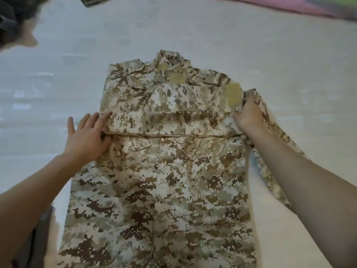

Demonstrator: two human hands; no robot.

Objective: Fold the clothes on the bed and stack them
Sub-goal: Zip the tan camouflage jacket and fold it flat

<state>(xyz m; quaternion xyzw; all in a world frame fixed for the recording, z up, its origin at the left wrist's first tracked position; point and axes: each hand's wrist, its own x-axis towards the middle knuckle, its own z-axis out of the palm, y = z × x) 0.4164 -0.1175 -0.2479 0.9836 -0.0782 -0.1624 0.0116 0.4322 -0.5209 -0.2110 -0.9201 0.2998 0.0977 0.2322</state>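
Camouflage jacket [158, 180], white bedsheet [193, 26] all around

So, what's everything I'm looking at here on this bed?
camouflage jacket: one, tan and brown, spread mid-bed, one sleeve folded across chest
bed sheet: one, white, under everything
pink cloth: one, pink, top right corner
camouflage scrap: one, grey-green, top edge, cut off
dark bundle: one, black, top left corner, unidentifiable
left hand: one, flat on jacket's left edge, fingers straight
right hand: one, fingers curled round jacket's right edge
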